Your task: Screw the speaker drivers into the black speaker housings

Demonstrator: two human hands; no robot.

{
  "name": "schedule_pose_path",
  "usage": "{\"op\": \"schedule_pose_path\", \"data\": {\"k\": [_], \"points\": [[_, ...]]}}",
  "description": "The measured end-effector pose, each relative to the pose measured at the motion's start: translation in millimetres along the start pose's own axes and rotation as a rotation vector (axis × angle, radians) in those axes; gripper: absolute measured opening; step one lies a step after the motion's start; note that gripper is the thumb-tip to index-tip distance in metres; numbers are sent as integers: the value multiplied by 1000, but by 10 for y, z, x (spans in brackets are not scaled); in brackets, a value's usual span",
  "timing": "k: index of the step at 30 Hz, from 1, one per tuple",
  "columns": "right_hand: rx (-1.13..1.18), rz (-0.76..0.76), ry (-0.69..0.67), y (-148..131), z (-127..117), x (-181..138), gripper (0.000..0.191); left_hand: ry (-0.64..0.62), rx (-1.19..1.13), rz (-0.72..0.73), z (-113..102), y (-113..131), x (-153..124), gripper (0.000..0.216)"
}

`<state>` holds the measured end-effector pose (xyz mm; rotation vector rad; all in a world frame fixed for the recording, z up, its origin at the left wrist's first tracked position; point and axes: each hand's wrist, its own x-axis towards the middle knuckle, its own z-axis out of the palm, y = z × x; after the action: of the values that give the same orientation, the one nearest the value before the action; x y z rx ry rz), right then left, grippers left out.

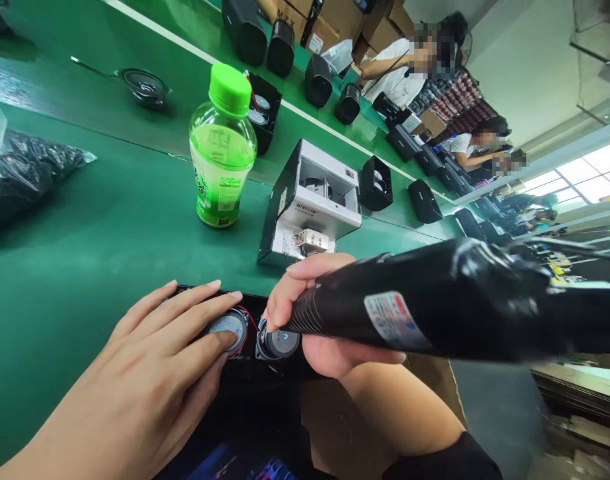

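Observation:
My left hand (155,373) lies flat, fingers spread, on a black speaker box (245,393) at the near edge of the green bench; its fingertips press a round grey speaker driver (228,326) with red wires. My right hand (315,313) is wrapped round a black electric screwdriver (435,303), whose tip points down at a second driver (279,341) right beside the first. The screwdriver's tip is hidden by my fingers.
A green drink bottle (223,147) and a white screw feeder box (312,203) stand just beyond my hands. A black plastic bag (19,173) lies at the left. Black speakers (319,80) line the conveyor belt (109,47), where other people sit at the far right.

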<state>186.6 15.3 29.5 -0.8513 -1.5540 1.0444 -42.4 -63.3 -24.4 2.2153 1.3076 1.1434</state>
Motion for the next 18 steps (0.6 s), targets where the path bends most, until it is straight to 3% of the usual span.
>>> {"op": "schedule_pose_path", "data": {"k": [2, 5, 10, 14, 18], "points": [[143, -23, 39, -63, -30, 24, 95, 14, 9, 18, 19, -6, -8, 16], [257, -60, 128, -396, -197, 115, 80, 40, -5, 26, 35, -15, -15, 14], [116, -179, 161, -954, -537, 453, 47, 67, -17, 30, 62, -34, -30, 17], [30, -278, 220, -829, -530, 773, 64, 77, -17, 30, 98, -77, -62, 18], [24, -209, 238, -601, -405, 919, 80, 83, -50, 18, 111, -115, -87, 19]]}}
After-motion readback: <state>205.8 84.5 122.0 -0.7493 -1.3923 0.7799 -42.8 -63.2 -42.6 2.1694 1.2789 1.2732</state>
